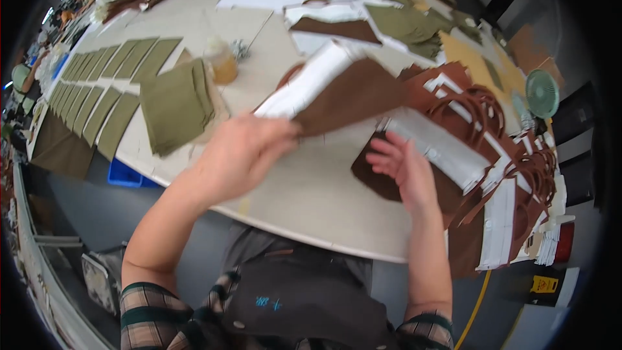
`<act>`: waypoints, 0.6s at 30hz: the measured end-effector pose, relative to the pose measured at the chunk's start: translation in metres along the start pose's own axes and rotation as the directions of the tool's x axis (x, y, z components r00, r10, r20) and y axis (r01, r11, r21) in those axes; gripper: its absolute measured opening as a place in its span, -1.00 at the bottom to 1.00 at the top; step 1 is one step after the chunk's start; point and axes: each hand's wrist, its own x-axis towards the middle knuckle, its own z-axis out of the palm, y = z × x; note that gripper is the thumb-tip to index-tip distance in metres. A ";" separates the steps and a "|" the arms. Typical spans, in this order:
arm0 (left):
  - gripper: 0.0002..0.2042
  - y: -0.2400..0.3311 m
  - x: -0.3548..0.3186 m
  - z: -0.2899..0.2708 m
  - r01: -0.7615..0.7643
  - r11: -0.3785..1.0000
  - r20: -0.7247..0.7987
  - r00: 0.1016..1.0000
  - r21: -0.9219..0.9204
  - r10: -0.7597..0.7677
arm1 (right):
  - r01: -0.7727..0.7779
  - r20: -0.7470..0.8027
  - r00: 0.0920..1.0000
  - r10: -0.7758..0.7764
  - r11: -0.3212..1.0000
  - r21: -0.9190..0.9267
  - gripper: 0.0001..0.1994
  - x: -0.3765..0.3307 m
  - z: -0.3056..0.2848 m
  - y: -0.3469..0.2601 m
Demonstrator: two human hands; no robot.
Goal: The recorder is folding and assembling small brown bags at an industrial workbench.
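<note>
My left hand point(243, 149) grips a brown panel with a white strip point(337, 91) by its near corner and holds it lifted above the table, the panel slanting up and away to the right. My right hand point(405, 168) rests flat, fingers spread, on another brown piece point(376, 178) lying on the table. Just right of that hand lies a pile of brown pieces with white strips and looped handles point(492, 149).
A stack of olive fabric pieces point(176, 105) lies left of my left hand, with rows of olive panels point(97, 91) beyond. An amber bottle point(220, 61) stands behind the stack. A small green fan point(541, 93) sits at the right. The table edge point(324, 230) curves near my body.
</note>
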 end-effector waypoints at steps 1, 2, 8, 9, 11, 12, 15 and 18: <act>-0.87 0.006 -0.023 0.003 -0.070 0.996 0.068 0.995 -0.052 0.073 | -0.054 0.028 0.998 0.051 0.991 0.120 -0.28 0.004 -0.002 0.001; -0.91 0.009 -0.044 0.011 -0.121 0.986 0.118 0.984 -0.112 0.135 | -0.095 0.061 0.994 0.088 0.986 0.137 -0.25 0.008 -0.004 0.001; -0.87 0.016 -0.112 0.060 -0.048 0.921 0.259 0.953 -0.386 0.158 | -0.043 0.132 0.986 0.101 0.923 -0.383 -0.47 0.018 0.020 0.002; -0.87 0.015 -0.113 0.058 -0.060 0.898 0.271 0.943 -0.436 0.194 | -0.031 0.149 0.983 0.110 0.892 -0.450 -0.50 0.020 0.024 0.003; -0.87 0.013 -0.112 0.049 -0.062 0.874 0.276 0.936 -0.482 0.219 | -0.015 0.179 0.976 0.124 0.857 -0.516 -0.53 0.023 0.031 0.006; -0.87 0.010 -0.109 0.040 0.013 0.861 0.257 0.957 -0.508 0.137 | 0.082 0.194 0.980 0.046 0.794 -0.602 -0.56 0.023 0.037 0.007; -0.96 -0.009 -0.110 0.026 0.115 0.952 -0.054 0.989 -0.284 -0.135 | 0.191 0.233 0.972 -0.037 0.703 -0.685 -0.56 0.026 0.054 0.010; -0.88 -0.040 -0.128 0.032 0.439 0.866 -0.167 0.860 -0.238 -0.482 | 0.219 0.246 0.968 -0.048 0.639 -0.738 -0.52 0.031 0.069 0.012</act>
